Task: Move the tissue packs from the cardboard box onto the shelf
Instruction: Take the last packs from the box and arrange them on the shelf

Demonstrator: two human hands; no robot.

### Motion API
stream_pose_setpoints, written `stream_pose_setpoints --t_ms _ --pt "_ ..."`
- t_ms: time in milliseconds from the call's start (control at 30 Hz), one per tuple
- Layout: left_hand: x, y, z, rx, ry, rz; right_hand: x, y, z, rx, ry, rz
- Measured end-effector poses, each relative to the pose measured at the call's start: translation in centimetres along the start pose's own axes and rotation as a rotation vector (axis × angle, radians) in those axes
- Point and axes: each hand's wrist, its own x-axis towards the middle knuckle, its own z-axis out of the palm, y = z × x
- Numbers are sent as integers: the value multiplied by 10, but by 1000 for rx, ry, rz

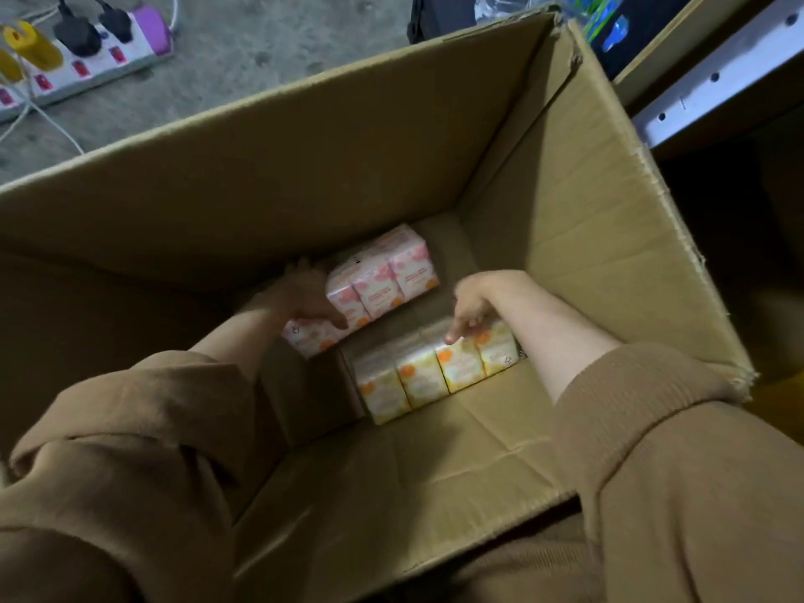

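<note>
Grey concrete floor [261,50] is carrying an open cardboard box [304,137] and, near its far-left side, a white power strip [139,45] w/ plugs sitting in it. The box bottom is holding a pink tissue pack [383,272] and a yellow tissue pack [435,372] lying just beside each other, plus what is probably a second pink pack [304,341], partly hidden.

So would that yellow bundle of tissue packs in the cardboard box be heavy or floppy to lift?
The yellow plastic-wrapped bundle of tissue packs is probably light, since it looks like soft tissue in thin film. It is likely squashy yet holds its shape, as four packs sit tight side by side in one wrap. The shiny film may be a little slippery.
</note>
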Motion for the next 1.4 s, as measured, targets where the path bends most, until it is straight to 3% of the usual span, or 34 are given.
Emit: stream_pose_setpoints --t_ms 200,467,767,1100,1400 --pt "-4 3 4 -23 40 -6 11 -16 2 -72 162 -25" --pt "-4 5 15 -38 96 -13 19 -23 13 -140 -100 76" --pt "-2 2 14 -127 96 -17 20 -31 18 -257 -240 117" --pt "-2 3 11 -140 85 -29 11 -34 12 -287 -240 103" --pt "-20 11 -14 -136 -83 -64 -28 -27 -11 -239 -149 68"
